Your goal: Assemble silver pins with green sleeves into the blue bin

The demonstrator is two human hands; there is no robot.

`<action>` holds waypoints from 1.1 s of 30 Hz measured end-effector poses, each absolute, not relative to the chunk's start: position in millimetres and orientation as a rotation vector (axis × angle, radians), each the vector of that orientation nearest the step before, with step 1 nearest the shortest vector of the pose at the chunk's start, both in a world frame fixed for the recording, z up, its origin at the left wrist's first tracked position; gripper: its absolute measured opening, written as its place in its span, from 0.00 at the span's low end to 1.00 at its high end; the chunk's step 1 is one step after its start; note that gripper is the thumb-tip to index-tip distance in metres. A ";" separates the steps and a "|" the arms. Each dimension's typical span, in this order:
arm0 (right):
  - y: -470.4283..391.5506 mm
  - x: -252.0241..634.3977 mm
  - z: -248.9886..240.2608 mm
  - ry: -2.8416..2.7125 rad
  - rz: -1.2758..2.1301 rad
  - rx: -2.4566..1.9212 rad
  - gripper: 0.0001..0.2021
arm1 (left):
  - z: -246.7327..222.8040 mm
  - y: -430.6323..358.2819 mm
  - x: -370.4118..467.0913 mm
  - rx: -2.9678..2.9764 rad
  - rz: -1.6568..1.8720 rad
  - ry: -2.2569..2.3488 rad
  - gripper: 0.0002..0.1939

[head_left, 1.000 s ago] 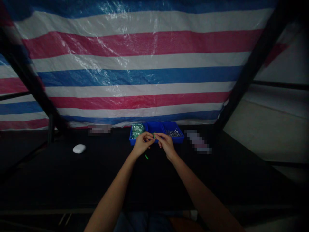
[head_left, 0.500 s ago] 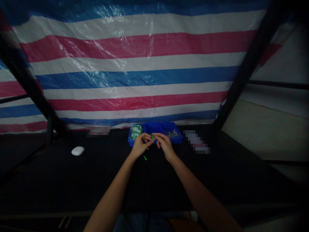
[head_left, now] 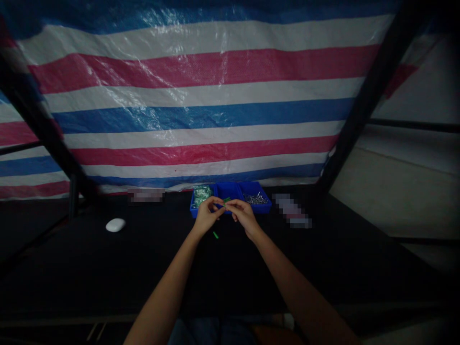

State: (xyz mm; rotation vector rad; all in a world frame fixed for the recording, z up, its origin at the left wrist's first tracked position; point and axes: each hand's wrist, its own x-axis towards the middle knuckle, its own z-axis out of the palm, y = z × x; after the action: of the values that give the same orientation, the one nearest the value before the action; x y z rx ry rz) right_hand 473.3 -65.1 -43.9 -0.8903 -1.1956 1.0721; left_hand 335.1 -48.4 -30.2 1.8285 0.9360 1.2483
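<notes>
One small green strip (head_left: 226, 199) by the blue plastic tray (head_left: 261, 209) is pinched btwn nearly closed fingers of L hand (head_left: 206, 218) & R hand (head_left: 247, 219), whose tips just slid closer, so prob. both grip it.

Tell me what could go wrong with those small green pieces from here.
1. The small green piece, pinched where the left hand and right hand meet, could slip and perhaps fall into the blue tray.
2. The loose green piece lies on the black table close to the left hand, so a shifting arm might brush it away.
</notes>
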 end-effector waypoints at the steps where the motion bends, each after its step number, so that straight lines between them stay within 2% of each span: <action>1: -65.3 473.2 -44.0 -1.197 1.078 -0.895 0.14 | -30.0 -47.9 334.8 1.828 1.259 0.938 0.13; 14: -65.0 474.7 -45.7 -1.201 1.045 -0.934 0.16 | -18.3 -51.5 334.0 1.735 1.369 0.911 0.13; 33: -58.1 483.8 -50.2 -1.066 0.905 -1.049 0.23 | -27.7 -44.6 331.2 1.797 1.357 0.982 0.13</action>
State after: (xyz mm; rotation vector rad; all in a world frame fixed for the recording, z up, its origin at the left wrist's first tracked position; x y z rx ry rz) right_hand 483.8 -58.1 -50.2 -1.0491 -1.0657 0.9051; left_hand 331.2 -44.6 -27.7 1.7965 0.9816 1.3565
